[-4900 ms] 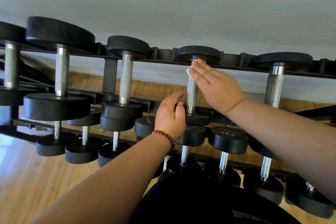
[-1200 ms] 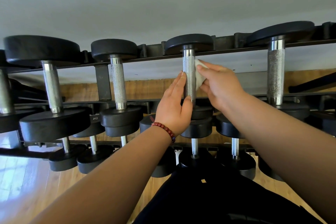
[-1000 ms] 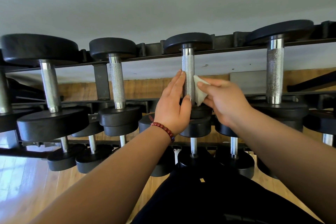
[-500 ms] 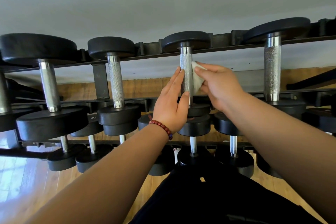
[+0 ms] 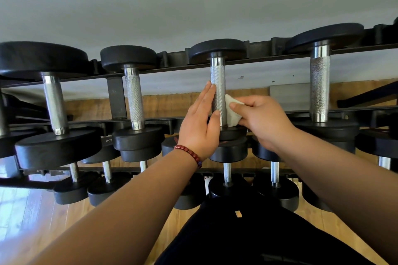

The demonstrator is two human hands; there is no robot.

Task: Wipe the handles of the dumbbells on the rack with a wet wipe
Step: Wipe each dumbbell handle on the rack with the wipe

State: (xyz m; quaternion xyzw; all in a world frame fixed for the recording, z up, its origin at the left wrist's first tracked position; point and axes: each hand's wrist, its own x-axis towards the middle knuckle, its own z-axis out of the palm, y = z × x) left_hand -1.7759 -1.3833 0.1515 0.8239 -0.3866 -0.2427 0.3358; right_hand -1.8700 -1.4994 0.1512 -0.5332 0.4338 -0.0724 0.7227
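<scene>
Right hand (image 5: 261, 119) pinches the folded white wipe (image 5: 231, 112) between thumb and fingertips against the lower right side of the dumbbell handle (image 5: 218, 90) on the top rail of the rack (image 5: 116, 97), left hand (image 5: 199, 123) flat, straight fingers together touching the handle's left side

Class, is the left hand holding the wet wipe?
No, the right hand pinches the wet wipe against the handle; the left hand holds nothing.

dumbbells (image 5: 218, 92) on rack (image 5: 265, 59), wipe (image 5: 231, 114) right
</scene>
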